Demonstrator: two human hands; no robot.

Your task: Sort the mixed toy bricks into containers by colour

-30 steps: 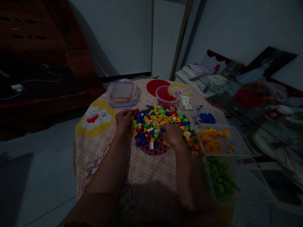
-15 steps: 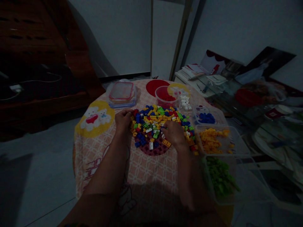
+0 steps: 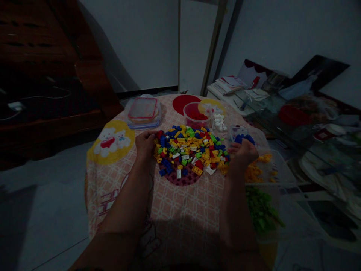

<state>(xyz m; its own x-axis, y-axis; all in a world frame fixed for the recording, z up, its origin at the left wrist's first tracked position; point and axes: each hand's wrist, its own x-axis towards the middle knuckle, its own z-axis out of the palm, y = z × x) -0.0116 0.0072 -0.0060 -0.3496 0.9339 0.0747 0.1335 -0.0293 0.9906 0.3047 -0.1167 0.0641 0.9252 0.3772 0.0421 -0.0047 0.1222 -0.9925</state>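
Observation:
A loose heap of small toy building bricks point(image 3: 191, 145) in yellow, blue, green, red and white lies in the middle of the table. My left hand point(image 3: 145, 145) rests at the heap's left edge, its fingers curled beside a red brick; what they hold, if anything, is hidden. Over the near edge of a clear box, my right hand point(image 3: 244, 152) has its fingers extended leftward and apart, with no brick discernible in them. Just behind it are sorted blue bricks point(image 3: 242, 138). Yellow bricks point(image 3: 254, 171) are partly covered by my right wrist.
Green bricks point(image 3: 263, 210) fill part of a clear box at the near right. Beyond the heap stand a round tub point(image 3: 194, 122) of red bricks and a group of white bricks point(image 3: 219, 122). Stacked lidded containers point(image 3: 143, 113) sit far left. A cluttered glass table point(image 3: 270, 120) adjoins on the right.
My right hand has gone from the middle of the heap rightward to the box of blue bricks, and its fingers have spread. My left hand stays at the heap's left edge.

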